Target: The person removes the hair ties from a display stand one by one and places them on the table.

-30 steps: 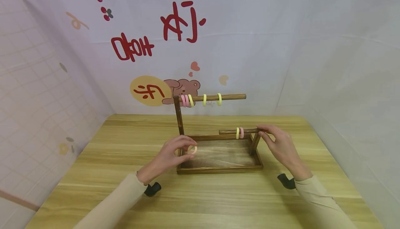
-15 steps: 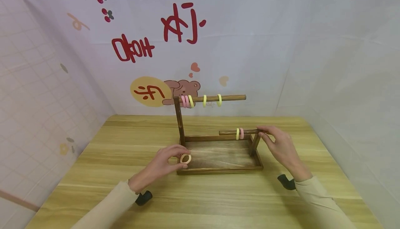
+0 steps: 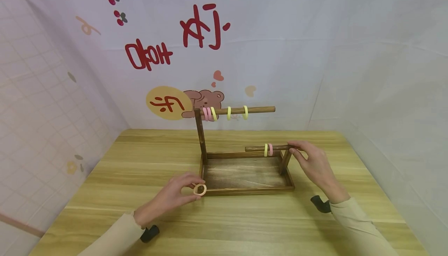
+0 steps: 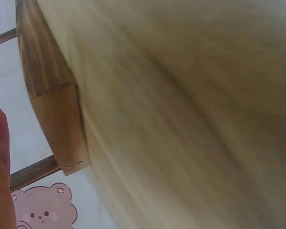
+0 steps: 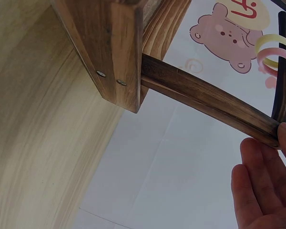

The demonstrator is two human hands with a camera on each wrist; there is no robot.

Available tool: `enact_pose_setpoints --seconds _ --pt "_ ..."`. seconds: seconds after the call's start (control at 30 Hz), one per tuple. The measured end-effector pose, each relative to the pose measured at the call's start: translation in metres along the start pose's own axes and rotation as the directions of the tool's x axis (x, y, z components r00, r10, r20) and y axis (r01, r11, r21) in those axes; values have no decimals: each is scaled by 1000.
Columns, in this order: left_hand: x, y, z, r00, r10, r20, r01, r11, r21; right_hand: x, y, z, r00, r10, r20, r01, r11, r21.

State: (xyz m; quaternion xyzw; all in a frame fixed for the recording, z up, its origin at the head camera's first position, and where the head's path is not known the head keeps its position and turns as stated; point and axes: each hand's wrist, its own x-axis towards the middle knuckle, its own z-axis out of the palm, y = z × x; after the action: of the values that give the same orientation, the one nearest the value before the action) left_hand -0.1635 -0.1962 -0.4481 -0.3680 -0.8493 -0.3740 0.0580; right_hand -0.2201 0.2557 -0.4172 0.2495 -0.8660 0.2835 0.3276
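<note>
My left hand (image 3: 171, 194) pinches a pale orange ring (image 3: 205, 188) between thumb and fingers, by the tray's front left corner. In the left wrist view only part of one finger (image 4: 0, 148) and a sliver of the ring show. My right hand (image 3: 313, 164) grips the top of the short post (image 3: 285, 161) of a dark wooden rack, where the lower bar (image 3: 254, 148) meets it. One yellow ring (image 3: 266, 150) and one pink ring (image 3: 271, 150) hang on that bar. Several pink and yellow rings hang on the upper bar (image 3: 260, 109), including a yellow ring (image 3: 229, 113).
The rack's shallow tray (image 3: 245, 190) stands on a wood-grain table (image 3: 245, 225). A tall post (image 3: 201, 135) rises at its left end. White printed cloth (image 3: 280, 54) hangs behind and at both sides. Dark wrist mounts (image 3: 320, 204) sit under both wrists.
My left hand has moved left and toward me with the pale ring, from over the tray to its front left corner. The right hand keeps its grip on the post.
</note>
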Motion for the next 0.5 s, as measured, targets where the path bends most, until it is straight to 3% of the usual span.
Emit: enact_pose_setpoints --seconds 0.23,0.5 --pt "-13 -3 5 999 -16 37 14 998 54 -1 0 1 1000 1 -1 -2 1000 -3" --pt "-24 -7 8 993 -40 108 39 999 16 -1 1 1 1000 4 -2 -4 1000 9"
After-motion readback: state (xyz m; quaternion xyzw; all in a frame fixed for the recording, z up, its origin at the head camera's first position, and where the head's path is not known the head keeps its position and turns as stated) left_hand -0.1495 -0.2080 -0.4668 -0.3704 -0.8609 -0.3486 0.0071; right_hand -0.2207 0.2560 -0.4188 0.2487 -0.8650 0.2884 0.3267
